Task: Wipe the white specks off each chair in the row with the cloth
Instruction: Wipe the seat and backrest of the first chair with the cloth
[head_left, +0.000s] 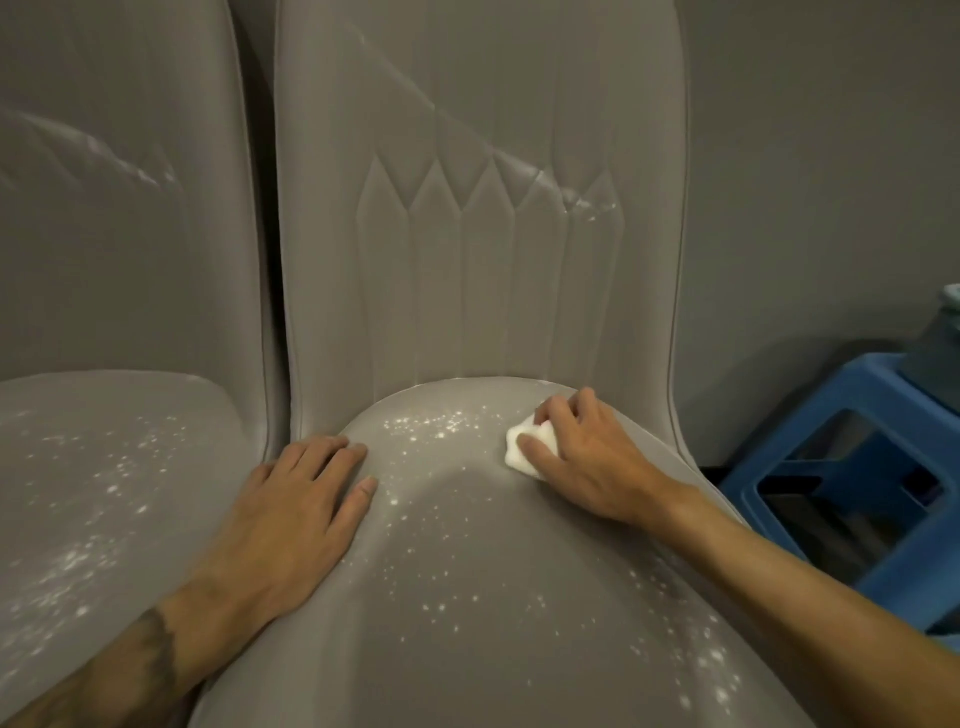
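Observation:
A grey padded chair (467, 519) fills the middle of the view, its seat scattered with white specks (441, 423). My right hand (587, 457) grips a small bunched white cloth (524, 449) and holds it against the back right part of the seat. My left hand (296, 514) lies flat, fingers straight, on the seat's left edge. A second grey chair (104, 493) stands close on the left, and its seat carries many white specks too. Pale smears run across both backrests.
A blue plastic stool (841, 467) stands to the right of the chair, with a dark object on top of it at the frame's edge. A grey wall (805, 182) runs behind the chairs.

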